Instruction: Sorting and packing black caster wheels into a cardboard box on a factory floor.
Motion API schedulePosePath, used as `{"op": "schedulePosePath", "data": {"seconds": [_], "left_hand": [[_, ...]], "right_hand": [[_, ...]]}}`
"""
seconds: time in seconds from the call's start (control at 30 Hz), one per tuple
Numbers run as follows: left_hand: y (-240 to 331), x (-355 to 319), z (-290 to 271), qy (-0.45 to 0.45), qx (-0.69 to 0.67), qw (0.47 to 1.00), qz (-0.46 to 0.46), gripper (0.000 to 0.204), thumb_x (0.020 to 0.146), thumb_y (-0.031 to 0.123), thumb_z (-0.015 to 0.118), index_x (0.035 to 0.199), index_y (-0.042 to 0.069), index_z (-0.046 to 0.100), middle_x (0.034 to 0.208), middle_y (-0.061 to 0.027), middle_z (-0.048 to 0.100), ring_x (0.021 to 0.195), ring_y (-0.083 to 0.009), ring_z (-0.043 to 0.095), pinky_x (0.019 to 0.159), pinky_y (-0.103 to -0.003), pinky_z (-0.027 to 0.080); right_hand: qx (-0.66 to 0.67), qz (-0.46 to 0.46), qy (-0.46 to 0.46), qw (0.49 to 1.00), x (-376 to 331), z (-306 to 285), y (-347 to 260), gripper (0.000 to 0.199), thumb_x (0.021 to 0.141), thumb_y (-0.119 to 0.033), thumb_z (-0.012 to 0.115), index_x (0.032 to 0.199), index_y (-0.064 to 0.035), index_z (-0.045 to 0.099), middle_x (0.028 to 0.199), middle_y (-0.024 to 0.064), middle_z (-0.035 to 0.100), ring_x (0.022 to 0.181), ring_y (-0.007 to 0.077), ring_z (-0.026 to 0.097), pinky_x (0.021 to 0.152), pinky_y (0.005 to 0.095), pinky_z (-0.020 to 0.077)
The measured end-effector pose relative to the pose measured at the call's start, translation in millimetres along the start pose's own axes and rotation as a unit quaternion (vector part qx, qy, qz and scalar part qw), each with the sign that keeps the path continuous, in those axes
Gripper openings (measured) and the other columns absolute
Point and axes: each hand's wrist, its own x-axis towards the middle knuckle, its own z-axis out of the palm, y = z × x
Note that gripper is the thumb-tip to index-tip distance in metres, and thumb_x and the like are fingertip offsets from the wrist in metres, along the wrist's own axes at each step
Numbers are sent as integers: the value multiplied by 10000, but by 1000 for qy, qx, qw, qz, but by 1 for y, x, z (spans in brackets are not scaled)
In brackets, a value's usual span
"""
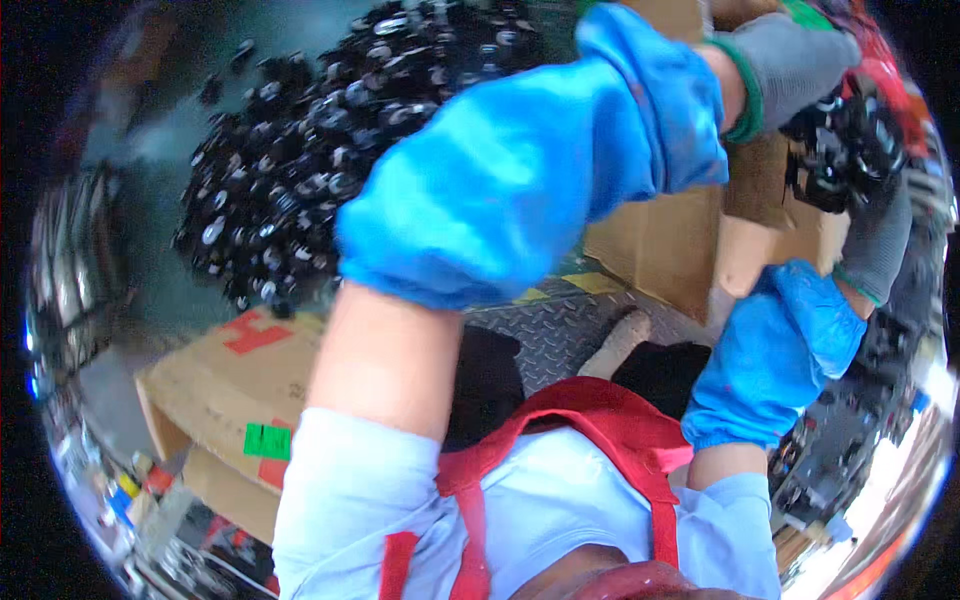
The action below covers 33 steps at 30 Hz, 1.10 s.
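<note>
Green flooring [155, 210] bore a broad heap of black parts [300, 170] at the far left. Patterned metal plate [550, 335] lay nearer, between an open cardboard box [650, 245] at the right and a second carton [210, 385] at the near left. At the far right, the left hand [800, 70] and the right hand [880, 240], both grey-gloved, held a cluster of black parts [850, 150] between them, left on its far side, right on its near side. Blur obscured the finger detail; whether the cluster hung over the box or beside it could not be determined. Progress, as judged: this cluster was gathered but not yet set down; the large heap lay unhandled.
</note>
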Motion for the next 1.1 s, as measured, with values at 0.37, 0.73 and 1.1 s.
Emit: {"op": "schedulePosePath", "data": {"seconds": [0.37, 0.73, 1.1], "left_hand": [[27, -490, -139, 725, 420, 470, -277, 597, 826, 462, 669, 1234, 27, 635, 1171, -220, 649, 1007, -325, 629, 874, -436, 485], [36, -508, -131, 751, -134, 561, -322, 931, 858, 420, 720, 1565, 246, 140, 1445, -233, 339, 1300, -449, 410, 863, -707, 438], [-57, -530, -92, 512, 270, 767, -278, 1023, 723, 278, 861, 1527, 194, 234, 1472, -135, 361, 1286, -350, 448, 899, -697, 464]], "right_hand": [[526, 305, -350, 712, -61, 233, -295, 811, 824, -502, 698, 1421, -12, 448, 1329, 147, 539, 1148, 252, 534, 858, 378, 463], [348, 175, -535, 750, -75, 413, -388, 1224, 625, -674, 795, 1563, -176, 188, 1483, 310, 326, 1360, 414, 390, 1084, 521, 376], [501, 114, -627, 585, -162, 372, -388, 637, 776, -315, 817, 1307, -65, 567, 1160, 70, 650, 1069, 200, 616, 951, 354, 499]]}}
